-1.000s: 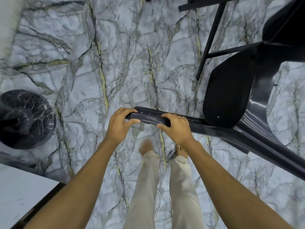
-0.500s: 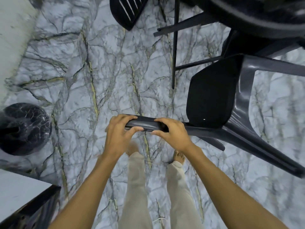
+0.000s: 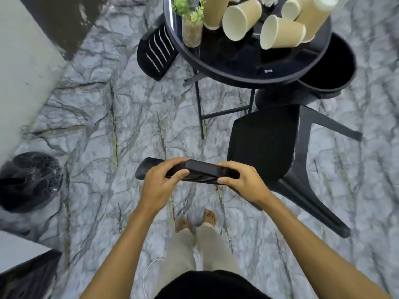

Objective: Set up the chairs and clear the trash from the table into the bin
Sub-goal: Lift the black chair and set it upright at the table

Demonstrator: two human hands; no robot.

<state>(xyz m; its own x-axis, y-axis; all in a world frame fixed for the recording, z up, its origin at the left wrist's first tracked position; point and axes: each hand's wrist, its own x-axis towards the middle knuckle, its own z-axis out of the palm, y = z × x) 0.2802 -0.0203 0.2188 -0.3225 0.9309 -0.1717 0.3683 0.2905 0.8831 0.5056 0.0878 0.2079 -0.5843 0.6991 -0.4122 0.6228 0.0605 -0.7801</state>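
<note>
A black plastic chair [image 3: 263,143] stands in front of me, its seat facing the round table. My left hand [image 3: 159,182] and my right hand [image 3: 241,182] both grip the top rail of its backrest. The round black glass table [image 3: 233,70] at the top holds several tan paper cups [image 3: 280,32], some lying on their sides, and crumpled white paper at its far edge. A black bin [image 3: 332,67] stands at the table's right edge, partly under it. A second black chair [image 3: 157,50] with a slatted back shows at the table's left, mostly hidden.
A small potted plant in a glass [image 3: 192,26] stands on the table. A dark marbled round object [image 3: 28,182] sits on the floor at left. A white counter corner [image 3: 19,253] is at lower left, and a white cable [image 3: 149,270] lies near my bare feet.
The chair has come up from a tilted position to stand on its legs by the table. My view has lifted, bringing the table, cups and bin into sight.
</note>
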